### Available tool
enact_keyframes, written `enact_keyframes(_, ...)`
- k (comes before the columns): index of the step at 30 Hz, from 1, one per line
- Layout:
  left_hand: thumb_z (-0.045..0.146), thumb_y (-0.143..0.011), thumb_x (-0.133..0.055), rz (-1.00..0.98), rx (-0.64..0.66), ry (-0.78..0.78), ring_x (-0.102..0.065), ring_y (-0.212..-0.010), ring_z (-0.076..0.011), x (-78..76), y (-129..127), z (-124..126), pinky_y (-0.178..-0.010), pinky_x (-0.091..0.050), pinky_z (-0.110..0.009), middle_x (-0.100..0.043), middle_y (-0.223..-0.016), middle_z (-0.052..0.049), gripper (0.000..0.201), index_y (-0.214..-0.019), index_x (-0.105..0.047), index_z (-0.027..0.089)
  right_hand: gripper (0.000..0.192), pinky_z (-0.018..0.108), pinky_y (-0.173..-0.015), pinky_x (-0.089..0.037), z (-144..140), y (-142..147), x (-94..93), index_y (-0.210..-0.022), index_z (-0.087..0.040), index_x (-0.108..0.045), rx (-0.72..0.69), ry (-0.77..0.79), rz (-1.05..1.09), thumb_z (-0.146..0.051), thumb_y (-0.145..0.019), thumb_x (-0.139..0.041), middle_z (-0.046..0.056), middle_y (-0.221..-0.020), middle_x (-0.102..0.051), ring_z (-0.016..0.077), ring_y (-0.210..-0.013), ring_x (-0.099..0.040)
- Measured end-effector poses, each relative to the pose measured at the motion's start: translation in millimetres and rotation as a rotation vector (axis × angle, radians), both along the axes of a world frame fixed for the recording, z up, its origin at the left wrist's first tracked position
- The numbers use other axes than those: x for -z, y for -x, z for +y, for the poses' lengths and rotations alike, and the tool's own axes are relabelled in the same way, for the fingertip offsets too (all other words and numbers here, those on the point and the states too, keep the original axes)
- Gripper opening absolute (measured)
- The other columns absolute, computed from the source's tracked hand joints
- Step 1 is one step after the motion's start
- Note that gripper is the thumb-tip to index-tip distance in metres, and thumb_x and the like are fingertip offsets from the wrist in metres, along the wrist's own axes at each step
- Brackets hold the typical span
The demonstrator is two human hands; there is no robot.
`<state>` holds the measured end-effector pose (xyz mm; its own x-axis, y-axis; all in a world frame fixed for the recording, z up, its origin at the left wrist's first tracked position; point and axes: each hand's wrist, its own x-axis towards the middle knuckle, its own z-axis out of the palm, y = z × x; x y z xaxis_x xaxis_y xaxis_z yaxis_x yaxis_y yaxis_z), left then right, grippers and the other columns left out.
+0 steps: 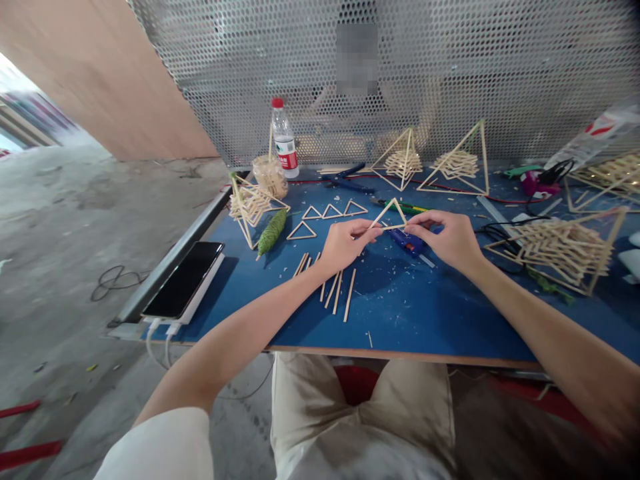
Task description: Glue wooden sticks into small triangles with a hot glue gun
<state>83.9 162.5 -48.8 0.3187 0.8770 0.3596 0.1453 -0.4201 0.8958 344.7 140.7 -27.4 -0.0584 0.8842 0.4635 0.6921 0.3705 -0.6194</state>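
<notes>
Wooden stick triangle (391, 215), prob. glued, upright betw. hands (400, 239)

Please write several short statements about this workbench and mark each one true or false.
1. Both hands hold one wooden stick triangle above the blue table. True: left hand and right hand each pinch a corner.
2. The water bottle has a blue cap. False: the cap is red.
3. Four finished flat triangles lie on the table. True.
4. A phone lies at the table's right edge. False: it lies at the left edge.
5. Loose sticks lie beneath the left hand. True.
</notes>
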Motion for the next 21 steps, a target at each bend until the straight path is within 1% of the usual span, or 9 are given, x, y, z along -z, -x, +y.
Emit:
enact_keyframes(5, 0.045, -0.095, -0.081, -0.050, 0.015, 0.067, -0.083, -0.085, -0.0194, 0.1, -1.1, 2.0, -0.077, -0.064, -0.032, -0.089, -0.098, -0.007, 0.027, -0.107, -0.087, 0.021, 0.009, 0.043, -0.076, -0.055, 0.3, -1.7, 0.7, -0.091, -0.033, -0.086, 0.001, -0.016, 0.003, -0.041, -0.093, -0.083, 0.001, -0.090, -0.084, 0.0245, -0.075, -0.072)
enact_keyframes(8, 0.047, -0.094, -0.081, -0.106, 0.040, 0.157, -0.082, -0.081, -0.0192, 0.7, -1.1, 5.2, -0.076, -0.065, -0.033, -0.089, -0.103, -0.009, 0.031, -0.108, -0.086, 0.020, 0.006, 0.044, -0.078, -0.058, 2.1, -3.2, 3.0, -0.093, -0.034, -0.086, -0.016, -0.054, 0.024, -0.039, -0.092, -0.083, 0.001, -0.095, -0.086, 0.0251, -0.078, -0.074)
enact_keyframes(10, 0.051, -0.094, -0.080, -0.136, 0.064, 0.219, -0.080, -0.073, -0.0171, 1.1, -0.9, 7.3, -0.069, -0.064, -0.032, -0.089, -0.111, -0.011, 0.036, -0.111, -0.086, 0.020, 0.006, 0.045, -0.079, -0.060, 2.9, -3.5, 4.2, -0.094, -0.035, -0.085, -0.019, -0.083, 0.028, -0.040, -0.093, -0.083, 0.001, -0.097, -0.086, 0.0258, -0.080, -0.075)
enact_keyframes(12, 0.056, -0.094, -0.080, -0.140, 0.081, 0.256, -0.077, -0.066, -0.0148, 1.5, -0.7, 8.6, -0.058, -0.058, -0.030, -0.088, -0.116, -0.012, 0.042, -0.114, -0.085, 0.020, 0.007, 0.047, -0.081, -0.061, 2.4, -2.9, 4.2, -0.093, -0.035, -0.085, -0.015, -0.108, 0.035, -0.041, -0.093, -0.083, 0.002, -0.097, -0.086, 0.0264, -0.080, -0.075)
enact_keyframes(14, 0.059, -0.093, -0.080, -0.129, 0.094, 0.270, -0.075, -0.062, -0.0132, 1.7, -0.5, 8.9, -0.052, -0.052, -0.029, -0.088, -0.117, -0.014, 0.045, -0.116, -0.085, 0.020, 0.009, 0.048, -0.083, -0.061, 0.7, -1.3, 2.5, -0.093, -0.034, -0.083, -0.013, -0.128, 0.048, -0.042, -0.094, -0.080, 0.003, -0.097, -0.086, 0.0267, -0.080, -0.075)
enact_keyframes(16, 0.061, -0.092, -0.080, -0.127, 0.106, 0.280, -0.074, -0.062, -0.0128, 1.8, -0.3, 8.6, -0.052, -0.051, -0.029, -0.088, -0.117, -0.014, 0.047, -0.116, -0.085, 0.021, 0.009, 0.048, -0.083, -0.062, -1.7, 0.5, -0.3, -0.092, -0.032, -0.082, -0.014, -0.146, 0.064, -0.040, -0.096, -0.078, 0.004, -0.095, -0.085, 0.0266, -0.080, -0.076)
enact_keyframes(18, 0.062, -0.091, -0.082, -0.133, 0.113, 0.287, -0.073, -0.062, -0.0131, 1.7, 0.0, 8.2, -0.055, -0.055, -0.030, -0.088, -0.117, -0.013, 0.048, -0.115, -0.085, 0.021, 0.009, 0.047, -0.083, -0.061, -3.6, 1.7, -2.9, -0.092, -0.031, -0.080, -0.019, -0.166, 0.063, -0.037, -0.097, -0.075, 0.004, -0.093, -0.083, 0.0262, -0.080, -0.075)
enact_keyframes(21, 0.063, -0.090, -0.082, -0.132, 0.117, 0.285, -0.073, -0.063, -0.0134, 1.2, 0.6, 7.8, -0.058, -0.059, -0.031, -0.088, -0.116, -0.013, 0.050, -0.115, -0.085, 0.020, 0.008, 0.045, -0.080, -0.058, -4.1, 1.4, -3.9, -0.093, -0.031, -0.080, -0.043, -0.193, 0.035, -0.039, -0.095, -0.078, 0.003, -0.089, -0.081, 0.0250, -0.077, -0.072)
